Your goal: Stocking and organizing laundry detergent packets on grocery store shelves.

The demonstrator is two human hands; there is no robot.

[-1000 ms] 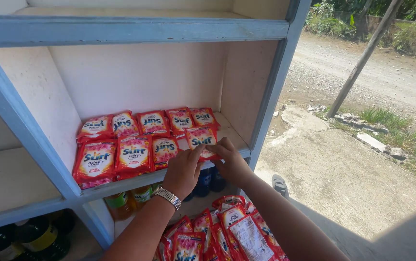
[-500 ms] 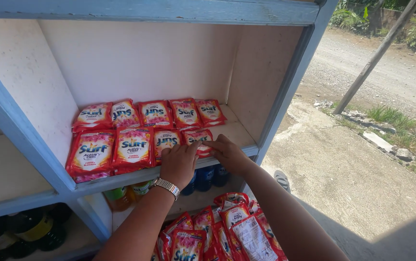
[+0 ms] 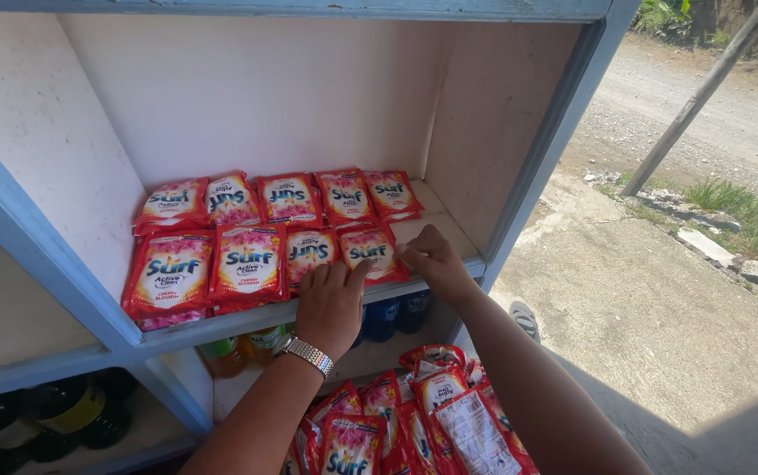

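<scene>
- Red sachets of detergent [image 3: 260,233] lie flat in two rows on the shelf [image 3: 449,230] of a pale blue cabinet, a back row of five and a front row of four running to the shelf's front edge.
- We see our left hand [image 3: 330,299] spread palm-down, fingers wide, resting on the third front sachet [image 3: 308,251] near the front edge; it grips nothing.
- Our right hand [image 3: 432,259] has its fingers curled narrow and pinches the right edge of the rightmost front sachet [image 3: 368,252], close to the bare right end of the shelf.
- Both forearms rise from below, the left with a metal watch [image 3: 308,355] at the wrist, the right crossing above a loose heap of spare sachets [image 3: 396,422].
- Risk, as we judge it: the front row sits tight to the front edge, so a push from the flat left hand could slide a sachet off onto the bottles [image 3: 392,315] below.
- A tug from the pinch could skew the rightmost sachet over its neighbour and break the row.
</scene>
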